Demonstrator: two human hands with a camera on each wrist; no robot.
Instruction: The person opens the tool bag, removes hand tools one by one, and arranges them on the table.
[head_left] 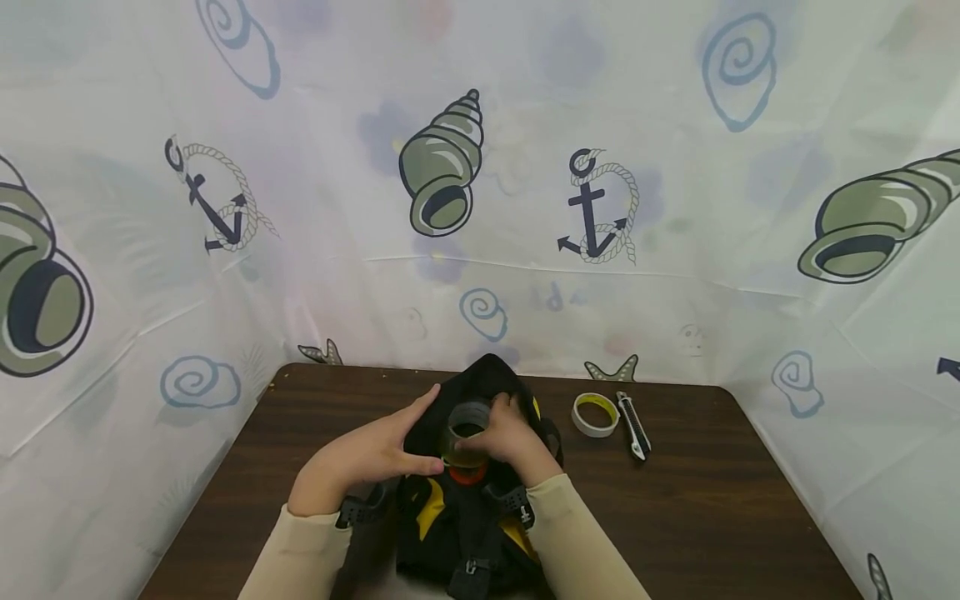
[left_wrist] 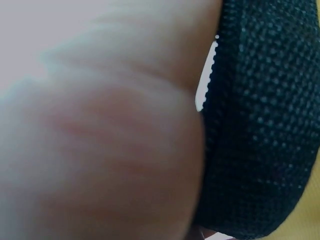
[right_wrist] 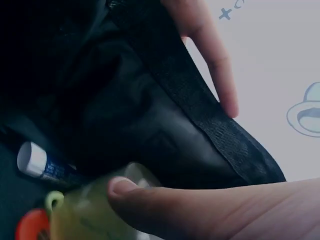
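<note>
A black bag with yellow patches (head_left: 480,375) lies on the table with its mouth open. My right hand (head_left: 513,437) reaches into that opening and holds a wide, see-through yellowish roll of tape (head_left: 465,412); in the right wrist view, its thumb lies against the roll (right_wrist: 95,215). My left hand (head_left: 367,458) rests along the bag's left edge, fingers straight and thumb spread over the opening. Beside the roll are a tube with a white cap (right_wrist: 32,160), a pale green ring (right_wrist: 54,200) and an orange-red piece (right_wrist: 32,225). The left wrist view shows only blurred skin and a wrist strap (left_wrist: 265,115).
Right of the bag, a white tape roll with a yellow inner side (head_left: 576,414) lies next to a utility knife (head_left: 633,425). Both are on the dark wooden table (head_left: 697,483). A patterned white sheet (head_left: 525,317) hangs behind the table and along its sides.
</note>
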